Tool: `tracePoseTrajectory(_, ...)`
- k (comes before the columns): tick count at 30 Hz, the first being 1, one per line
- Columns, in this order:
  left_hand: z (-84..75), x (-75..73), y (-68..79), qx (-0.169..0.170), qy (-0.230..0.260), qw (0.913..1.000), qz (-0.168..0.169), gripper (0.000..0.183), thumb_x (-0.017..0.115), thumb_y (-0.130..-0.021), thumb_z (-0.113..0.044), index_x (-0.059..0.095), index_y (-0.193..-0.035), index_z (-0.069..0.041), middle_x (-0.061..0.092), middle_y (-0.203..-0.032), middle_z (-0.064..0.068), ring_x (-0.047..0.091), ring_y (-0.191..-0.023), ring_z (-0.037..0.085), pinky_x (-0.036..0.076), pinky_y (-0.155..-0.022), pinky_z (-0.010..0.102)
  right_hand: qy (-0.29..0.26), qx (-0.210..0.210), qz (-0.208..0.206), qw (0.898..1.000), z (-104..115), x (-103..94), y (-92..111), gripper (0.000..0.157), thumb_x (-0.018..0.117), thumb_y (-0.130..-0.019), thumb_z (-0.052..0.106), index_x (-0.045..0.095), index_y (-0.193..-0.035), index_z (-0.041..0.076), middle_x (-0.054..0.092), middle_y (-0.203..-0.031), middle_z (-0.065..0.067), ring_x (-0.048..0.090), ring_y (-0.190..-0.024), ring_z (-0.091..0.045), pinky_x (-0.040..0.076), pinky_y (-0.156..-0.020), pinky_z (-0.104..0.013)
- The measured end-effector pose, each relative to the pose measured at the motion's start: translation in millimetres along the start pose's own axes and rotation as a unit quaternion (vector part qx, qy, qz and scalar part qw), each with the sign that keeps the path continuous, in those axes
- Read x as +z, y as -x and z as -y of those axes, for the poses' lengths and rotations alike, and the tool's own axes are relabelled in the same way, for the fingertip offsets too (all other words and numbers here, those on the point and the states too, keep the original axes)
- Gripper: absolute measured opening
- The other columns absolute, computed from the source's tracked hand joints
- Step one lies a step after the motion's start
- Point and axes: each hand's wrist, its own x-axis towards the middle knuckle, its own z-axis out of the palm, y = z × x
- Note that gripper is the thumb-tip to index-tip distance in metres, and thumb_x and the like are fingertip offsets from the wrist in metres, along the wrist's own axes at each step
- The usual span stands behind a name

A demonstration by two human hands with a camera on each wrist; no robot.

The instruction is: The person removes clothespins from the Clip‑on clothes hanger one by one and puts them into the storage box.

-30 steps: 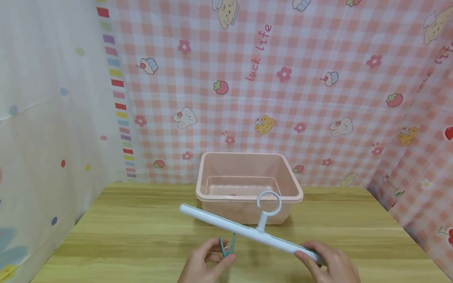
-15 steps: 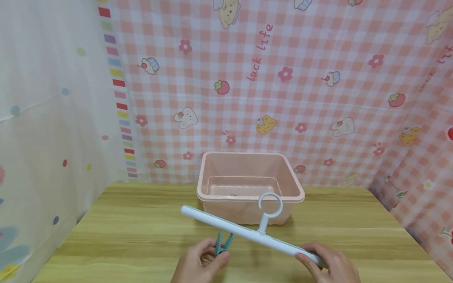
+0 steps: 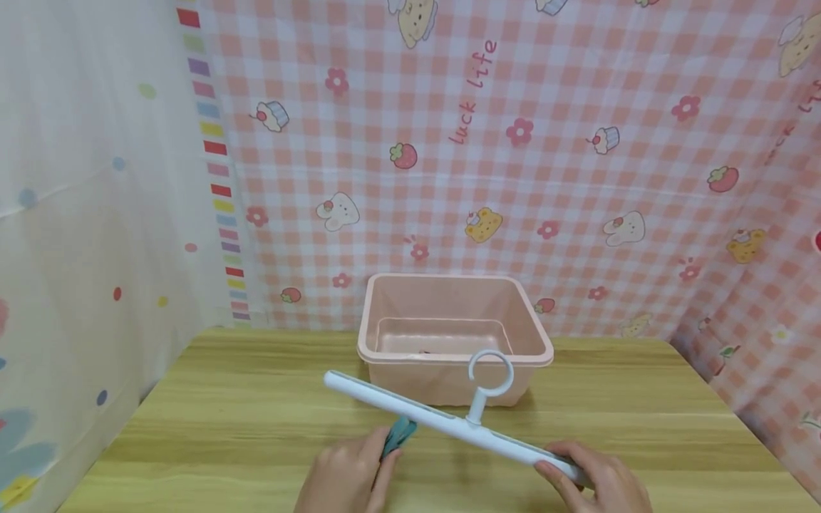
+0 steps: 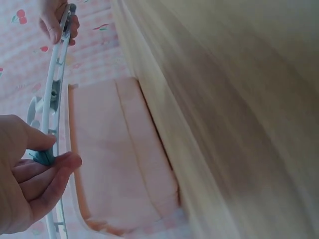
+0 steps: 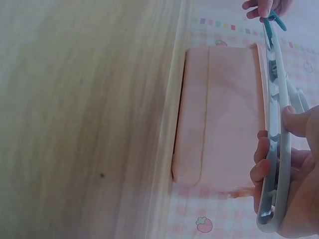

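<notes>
My left hand (image 3: 346, 472) pinches a teal clothespin (image 3: 399, 436) between thumb and fingers. The clothespin's upper end meets the underside of a pale blue clothes hanger (image 3: 442, 420) in the head view, left of its hook (image 3: 492, 370). In the right wrist view the clothespin (image 5: 269, 32) lies against the far part of the hanger, but whether it grips the bar I cannot tell. My right hand (image 3: 599, 479) holds the hanger's right end, fingers and thumb wrapped round it. The hanger slants in the air, left end higher, with its hook upward.
Behind the hanger a pink plastic basin (image 3: 442, 381) stands on the wood-grain table (image 3: 256, 413), near the back edge. A small dark thing shows inside it. A pink checked cloth (image 3: 436, 178) hangs behind, and a white dotted cloth (image 3: 96, 214) at the left.
My left hand has turned and shifted slightly left. The clothespin, earlier seen as an upright V, now tilts up and to the right against the bar. The right hand and hanger have hardly moved.
</notes>
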Motion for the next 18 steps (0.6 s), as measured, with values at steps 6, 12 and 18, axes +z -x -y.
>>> tracePoseTrajectory(6, -0.3, 2.4, -2.7, 0.051, -0.079, 0.9940, -0.055, 0.048, 0.025, -0.111, -0.029, 0.055, -0.079, -0.009, 0.042, -0.050, -0.009, 0.037, -0.041, 0.004, 0.027, -0.040, 0.017, -0.005, -0.029, -0.022, 0.999, 0.6, 1.6, 2.6, 0.013, 0.078, -0.086, 0.043, 0.072, -0.094, 0.036, 0.053, -0.065, 0.019, 0.039, -0.054, 0.003, 0.031, -0.052, -0.018)
tracePoseTrajectory(12, -0.3, 1.9, -8.9, 0.114, -0.154, 0.9754, -0.110, 0.045, 0.027, -0.111, -0.014, 0.055, -0.078, -0.003, 0.035, -0.054, -0.007, 0.026, -0.042, 0.003, 0.019, -0.041, 0.016, -0.005, -0.024, -0.015, 1.000, 1.1, 3.4, 1.4, 0.014, 0.076, -0.086, 0.046, 0.072, -0.096, 0.037, 0.053, -0.066, 0.020, 0.040, -0.055, 0.003, 0.032, -0.052, -0.019)
tracePoseTrajectory(18, -2.3, -5.2, -8.0, 0.022, -0.015, 0.9996, -0.012, 0.029, 0.053, -0.104, -0.014, 0.057, -0.076, -0.008, 0.040, -0.054, -0.012, 0.028, -0.046, -0.007, 0.022, -0.043, 0.008, -0.006, -0.028, -0.021, 0.999, -1.2, 4.9, 2.0, 0.015, 0.077, -0.086, 0.044, 0.073, -0.097, 0.035, 0.055, -0.067, 0.020, 0.041, -0.056, 0.004, 0.033, -0.053, -0.018)
